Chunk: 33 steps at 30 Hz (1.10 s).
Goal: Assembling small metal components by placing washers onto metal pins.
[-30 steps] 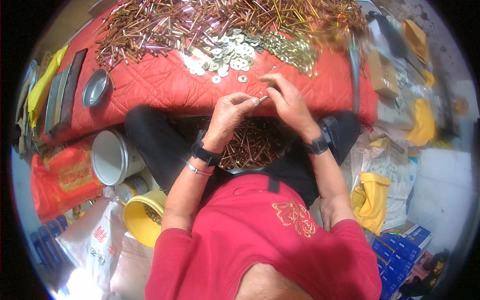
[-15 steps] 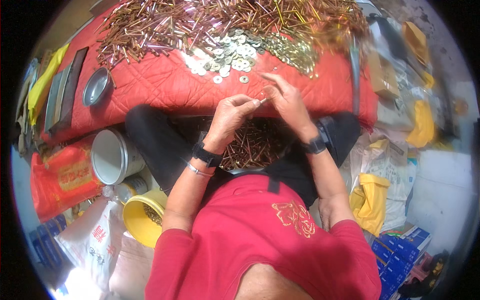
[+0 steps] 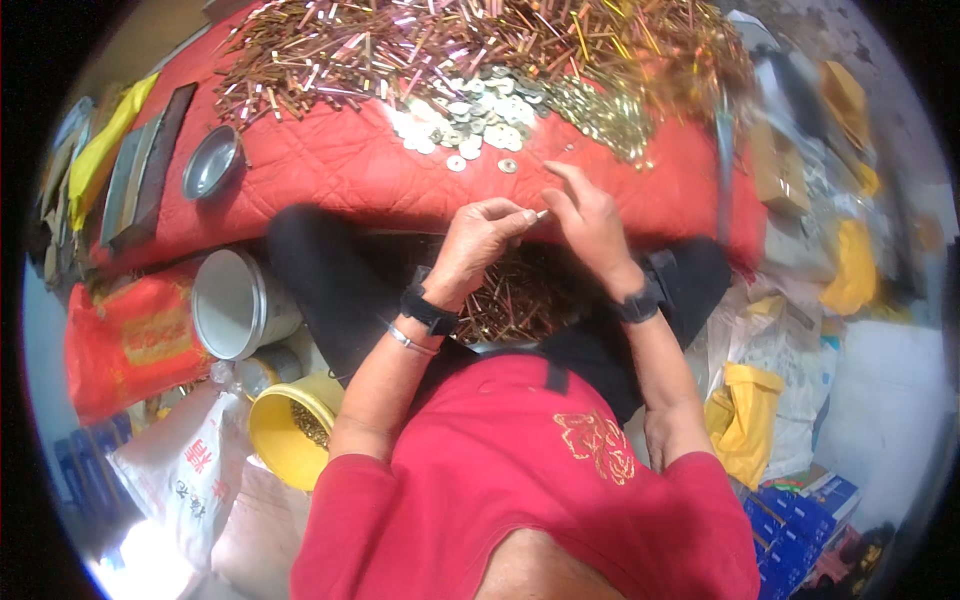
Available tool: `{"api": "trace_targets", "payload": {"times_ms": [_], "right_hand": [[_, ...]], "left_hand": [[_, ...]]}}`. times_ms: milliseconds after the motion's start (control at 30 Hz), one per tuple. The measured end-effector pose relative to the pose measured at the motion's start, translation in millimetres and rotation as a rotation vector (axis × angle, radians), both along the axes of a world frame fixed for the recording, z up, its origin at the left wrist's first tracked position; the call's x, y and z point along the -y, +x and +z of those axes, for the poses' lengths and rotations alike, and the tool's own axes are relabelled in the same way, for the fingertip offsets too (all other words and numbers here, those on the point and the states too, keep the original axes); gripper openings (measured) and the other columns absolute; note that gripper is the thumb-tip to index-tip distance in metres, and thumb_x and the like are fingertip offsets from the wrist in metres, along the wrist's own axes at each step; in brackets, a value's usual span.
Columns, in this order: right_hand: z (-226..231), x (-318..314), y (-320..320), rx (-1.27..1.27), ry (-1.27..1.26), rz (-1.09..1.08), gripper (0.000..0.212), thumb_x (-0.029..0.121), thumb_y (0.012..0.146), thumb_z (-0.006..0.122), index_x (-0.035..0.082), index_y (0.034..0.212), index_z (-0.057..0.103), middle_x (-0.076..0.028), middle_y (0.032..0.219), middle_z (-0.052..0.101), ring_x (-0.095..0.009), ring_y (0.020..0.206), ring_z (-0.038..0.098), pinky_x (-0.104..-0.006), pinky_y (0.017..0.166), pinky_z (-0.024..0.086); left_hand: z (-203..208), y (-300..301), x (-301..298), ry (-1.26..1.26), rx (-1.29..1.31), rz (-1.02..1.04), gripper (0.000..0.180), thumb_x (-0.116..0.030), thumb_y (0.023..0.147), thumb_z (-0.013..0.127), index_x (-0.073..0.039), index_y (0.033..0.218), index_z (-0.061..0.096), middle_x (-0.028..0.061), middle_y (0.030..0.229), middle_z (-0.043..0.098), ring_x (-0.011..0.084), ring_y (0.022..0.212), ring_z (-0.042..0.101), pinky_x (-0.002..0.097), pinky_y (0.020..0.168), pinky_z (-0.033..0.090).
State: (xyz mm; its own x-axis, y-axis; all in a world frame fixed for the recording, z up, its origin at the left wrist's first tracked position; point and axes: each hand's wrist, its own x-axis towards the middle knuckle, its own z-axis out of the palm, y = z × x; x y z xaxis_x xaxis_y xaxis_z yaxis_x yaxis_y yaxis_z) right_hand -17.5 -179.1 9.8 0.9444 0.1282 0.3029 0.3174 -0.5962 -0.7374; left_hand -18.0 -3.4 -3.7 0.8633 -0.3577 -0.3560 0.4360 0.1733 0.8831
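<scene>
Over the near edge of the red quilted cloth (image 3: pixel 340 185), my left hand (image 3: pixel 485 245) is closed in a pinch. A bolt-like thin metal piece (image 3: pixel 543 214) pokes out from its fingertips toward the right hand. Just beside it is my right hand (image 3: pixel 597 225), fingers apart, index finger stretched out and thumb close to the piece's tip; contact there is unclear. Beyond the hands lies a heap of flat round washers (image 3: pixel 490 118), with two single washers nearer. Small golden metal pieces (image 3: pixel 605 115) lie right of them, and a large heap of copper-coloured bolts (image 3: pixel 400 55) spreads behind.
More bolts (image 3: pixel 515 300) lie between my legs, below the hands. A metal bowl (image 3: pixel 212 163) rests on the cloth at left. A white bucket (image 3: pixel 228 305), a yellow bucket (image 3: pixel 285 435) and bags are at my left. Yellow bags (image 3: pixel 745 420) and blue boxes (image 3: pixel 795 525) sit at right.
The whole view has shifted slightly, putting things a little to the right. The thin piece shows less beyond my left fingertips. Both hands keep nearly the same pose.
</scene>
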Motion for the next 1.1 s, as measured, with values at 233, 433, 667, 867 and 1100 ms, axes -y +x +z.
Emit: {"api": "trace_targets", "payload": {"times_ms": [233, 433, 667, 867, 1100], "right_hand": [[6.8, -0.9, -2.4, 0.003, -0.001, 0.011, 0.033, 0.005, 0.085, 0.059, 0.004, 0.118, 0.056, -0.019, 0.090, 0.063, -0.033, 0.081, 0.063, -0.0383, 0.069, 0.049], [5.6, -2.7, -0.9, 0.055, 0.051, 0.083, 0.027, 0.007, 0.089, 0.055, 0.004, 0.116, 0.057, -0.018, 0.082, 0.063, -0.032, 0.075, 0.063, -0.0377, 0.067, 0.048], [6.7, -1.8, 3.1, -0.015, 0.100, 0.139, 0.026, 0.010, 0.089, 0.056, 0.004, 0.115, 0.057, -0.018, 0.092, 0.062, -0.031, 0.081, 0.063, -0.0361, 0.069, 0.049], [14.5, -9.2, 0.3, 0.108, 0.060, 0.101, 0.025, 0.006, 0.087, 0.056, 0.004, 0.112, 0.060, -0.017, 0.097, 0.063, -0.030, 0.087, 0.063, -0.0356, 0.071, 0.049], [-4.7, -2.1, 11.6, -0.185, 0.161, 0.152, 0.023, 0.016, 0.094, 0.049, 0.004, 0.109, 0.060, -0.015, 0.098, 0.065, -0.029, 0.090, 0.064, -0.0356, 0.078, 0.049]], "left_hand": [[9.5, -1.2, 0.2, 0.037, 0.060, -0.039, 0.016, -0.023, 0.085, 0.067, -0.008, 0.090, 0.067, -0.0037, 0.073, 0.060, 0.0031, 0.060, 0.049, 0.0178, 0.051, 0.034], [15.7, -0.8, -5.9, 0.049, -0.008, -0.067, 0.017, -0.024, 0.085, 0.067, -0.008, 0.089, 0.066, -0.0043, 0.069, 0.056, 0.0025, 0.054, 0.043, 0.0175, 0.047, 0.029], [7.4, 3.3, -6.8, 0.031, -0.021, -0.075, 0.016, -0.024, 0.086, 0.066, -0.008, 0.088, 0.066, -0.0054, 0.067, 0.054, 0.0021, 0.052, 0.041, 0.0176, 0.046, 0.028], [10.2, 9.7, -11.0, 0.039, -0.064, -0.051, 0.015, -0.025, 0.086, 0.066, -0.010, 0.086, 0.065, -0.0057, 0.067, 0.054, 0.0002, 0.048, 0.037, 0.0170, 0.043, 0.024], [7.8, 7.2, -9.4, 0.044, -0.080, -0.040, 0.014, -0.022, 0.085, 0.067, -0.008, 0.084, 0.065, -0.0060, 0.066, 0.053, -0.0011, 0.048, 0.035, 0.0167, 0.043, 0.020]]}}
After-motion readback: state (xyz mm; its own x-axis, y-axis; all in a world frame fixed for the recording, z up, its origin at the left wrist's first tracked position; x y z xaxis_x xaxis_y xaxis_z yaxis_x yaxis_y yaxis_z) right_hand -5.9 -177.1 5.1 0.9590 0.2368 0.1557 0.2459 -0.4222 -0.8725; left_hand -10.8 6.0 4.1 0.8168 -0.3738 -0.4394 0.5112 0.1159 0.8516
